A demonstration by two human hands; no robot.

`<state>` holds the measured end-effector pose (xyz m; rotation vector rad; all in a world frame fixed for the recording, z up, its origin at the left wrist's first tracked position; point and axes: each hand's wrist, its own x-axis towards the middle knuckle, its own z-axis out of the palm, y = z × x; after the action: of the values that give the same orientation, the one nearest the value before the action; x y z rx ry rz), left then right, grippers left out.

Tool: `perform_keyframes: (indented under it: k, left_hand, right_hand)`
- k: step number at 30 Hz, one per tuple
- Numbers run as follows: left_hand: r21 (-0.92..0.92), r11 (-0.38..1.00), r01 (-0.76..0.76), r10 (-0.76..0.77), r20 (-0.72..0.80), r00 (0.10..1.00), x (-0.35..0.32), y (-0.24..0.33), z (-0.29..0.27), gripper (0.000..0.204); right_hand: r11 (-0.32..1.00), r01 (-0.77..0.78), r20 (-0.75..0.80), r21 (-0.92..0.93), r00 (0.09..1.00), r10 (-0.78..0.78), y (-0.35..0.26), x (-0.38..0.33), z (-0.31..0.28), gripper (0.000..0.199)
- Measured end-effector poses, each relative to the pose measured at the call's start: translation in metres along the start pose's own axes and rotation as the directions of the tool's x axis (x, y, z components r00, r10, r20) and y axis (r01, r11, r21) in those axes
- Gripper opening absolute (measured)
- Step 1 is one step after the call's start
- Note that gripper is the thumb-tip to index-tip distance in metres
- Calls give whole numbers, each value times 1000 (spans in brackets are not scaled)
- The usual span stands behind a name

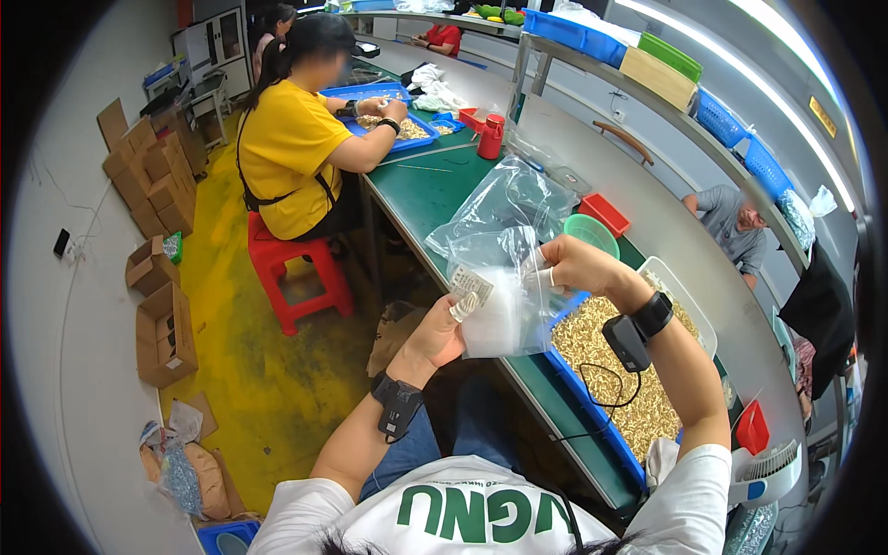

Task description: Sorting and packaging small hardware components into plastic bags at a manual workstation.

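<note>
My two hands hold a small clear plastic bag [504,310] above the edge of the green worktable [435,190]. My left hand [442,335] grips the bag's lower left side, with a thumb on its white label [470,285]. At the upper right edge of the bag, my right hand [569,266] pinches it by the opening. Both wrists carry black strapped devices. Under my right forearm lies a blue tray [592,402] filled with small tan parts.
A pile of clear bags [509,199], a green bowl [592,233] and red bins [606,213] lie further along the table. A person in yellow sits on a red stool [291,268] at the far end. Cardboard boxes [162,324] line the left wall.
</note>
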<state>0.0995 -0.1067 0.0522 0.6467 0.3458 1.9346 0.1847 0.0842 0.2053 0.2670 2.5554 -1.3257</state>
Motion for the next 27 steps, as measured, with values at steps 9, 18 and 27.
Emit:
perform_keyframes:
  k: [9,18,27]
  left_hand:
    - [-55,998,-34,29,-85,996,0,-17,0,47]
    - [-127,992,-19,15,-35,999,9,-25,-4,47]
    - [-151,988,-40,32,-54,998,1,-22,-5,52]
  right_hand:
    - [981,-54,-384,-185,923,-21,-13,3,16,18]
    - [996,39,-166,-82,985,-52,12,5,15,19]
    - [965,-28,-226,-261,974,-33,3,-9,17,12]
